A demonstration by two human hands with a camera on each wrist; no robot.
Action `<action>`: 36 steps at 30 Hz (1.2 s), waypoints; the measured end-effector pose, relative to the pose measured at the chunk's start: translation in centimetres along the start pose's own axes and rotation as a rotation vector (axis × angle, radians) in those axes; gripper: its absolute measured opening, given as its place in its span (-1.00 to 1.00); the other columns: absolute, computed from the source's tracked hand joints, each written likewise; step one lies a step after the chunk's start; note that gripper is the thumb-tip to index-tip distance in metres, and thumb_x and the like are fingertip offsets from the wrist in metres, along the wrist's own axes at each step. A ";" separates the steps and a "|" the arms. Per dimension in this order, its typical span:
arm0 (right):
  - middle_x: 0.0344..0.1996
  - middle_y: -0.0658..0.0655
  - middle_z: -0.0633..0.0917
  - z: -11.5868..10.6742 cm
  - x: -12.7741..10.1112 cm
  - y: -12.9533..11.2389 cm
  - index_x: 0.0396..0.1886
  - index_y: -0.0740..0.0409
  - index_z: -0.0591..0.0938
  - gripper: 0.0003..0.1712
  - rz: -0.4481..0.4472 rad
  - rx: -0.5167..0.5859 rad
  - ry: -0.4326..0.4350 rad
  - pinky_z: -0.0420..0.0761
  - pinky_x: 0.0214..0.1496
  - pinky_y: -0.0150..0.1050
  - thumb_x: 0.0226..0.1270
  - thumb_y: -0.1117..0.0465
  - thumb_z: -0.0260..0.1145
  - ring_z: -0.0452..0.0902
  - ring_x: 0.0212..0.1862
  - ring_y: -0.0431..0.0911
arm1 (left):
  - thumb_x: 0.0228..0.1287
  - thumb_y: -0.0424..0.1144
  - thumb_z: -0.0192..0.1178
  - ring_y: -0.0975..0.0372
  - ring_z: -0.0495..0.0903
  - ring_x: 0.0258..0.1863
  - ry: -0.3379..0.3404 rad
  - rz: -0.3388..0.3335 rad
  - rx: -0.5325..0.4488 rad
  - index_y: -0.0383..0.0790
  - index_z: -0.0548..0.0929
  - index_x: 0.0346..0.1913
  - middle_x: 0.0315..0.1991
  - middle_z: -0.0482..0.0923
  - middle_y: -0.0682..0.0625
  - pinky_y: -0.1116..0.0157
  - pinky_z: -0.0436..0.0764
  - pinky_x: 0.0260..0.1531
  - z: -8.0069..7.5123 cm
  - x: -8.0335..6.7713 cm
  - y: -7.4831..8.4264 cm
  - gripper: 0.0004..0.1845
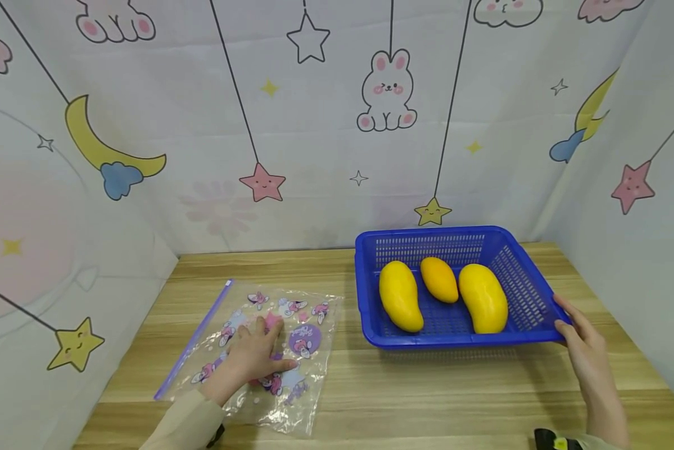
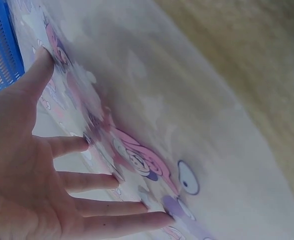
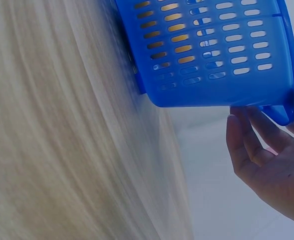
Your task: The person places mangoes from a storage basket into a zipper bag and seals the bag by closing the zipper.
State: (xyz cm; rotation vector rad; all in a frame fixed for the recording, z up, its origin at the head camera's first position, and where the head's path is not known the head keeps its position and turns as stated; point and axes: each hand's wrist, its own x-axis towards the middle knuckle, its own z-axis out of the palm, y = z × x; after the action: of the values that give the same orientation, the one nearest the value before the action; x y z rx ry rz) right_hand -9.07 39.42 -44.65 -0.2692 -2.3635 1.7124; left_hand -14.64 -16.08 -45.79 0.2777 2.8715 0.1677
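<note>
My left hand (image 1: pixel 252 356) lies with spread fingers on a clear zip bag (image 1: pixel 305 340) printed with pink and purple cartoon figures. The bag lies flat, its purple zip strip along the left side. In the left wrist view, the fingertips (image 2: pixel 159 220) touch the printed plastic. To the right, a blue plastic basket (image 1: pixel 455 340) holds two large yellow mangoes (image 1: pixel 401 297) (image 1: pixel 484 299) and a smaller orange-yellow mango (image 1: pixel 439 280). My right hand (image 1: pixel 584 340) grips the basket's right rim, thumb above and fingers beneath. In the right wrist view, fingers curl under the rim (image 3: pixel 292 100).
The wood-grain table (image 1: pixel 370 400) runs beneath everything. A white cloth backdrop (image 1: pixel 325 144) with cartoon stars, moons and rabbits rises behind the table and along both sides. The basket's back rim stands close to the rear cloth.
</note>
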 end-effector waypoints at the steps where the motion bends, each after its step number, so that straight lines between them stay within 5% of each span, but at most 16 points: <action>1: 0.38 -0.22 0.29 0.0 0.0 0.0 0.49 -0.15 0.19 -0.42 0.001 0.002 0.000 0.44 -0.14 -0.76 0.52 0.02 0.00 0.35 -0.05 -0.67 | -0.09 0.42 0.27 -0.60 0.16 0.19 0.000 0.001 0.002 -0.14 0.19 0.46 0.39 0.12 -0.48 -0.44 0.48 -0.21 0.0 0.0 0.0 0.11; 36: 0.38 -0.18 0.30 -0.1 0.0 0.1 0.49 -0.15 0.17 -0.43 -0.024 -0.045 -0.007 0.45 -0.15 -0.76 0.54 0.05 -0.05 0.34 -0.06 -0.68 | -0.11 0.39 0.32 -0.56 0.27 0.15 0.056 0.134 0.003 -0.16 0.26 0.43 0.35 0.19 -0.50 -0.42 0.45 -0.09 -0.3 -0.2 -1.0 0.09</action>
State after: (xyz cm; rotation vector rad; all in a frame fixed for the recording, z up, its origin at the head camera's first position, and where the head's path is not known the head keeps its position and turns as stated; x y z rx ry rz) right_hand -9.01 39.54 -44.75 -0.2410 -2.4030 1.6534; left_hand -14.71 -17.08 -45.61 0.4735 2.9086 0.1988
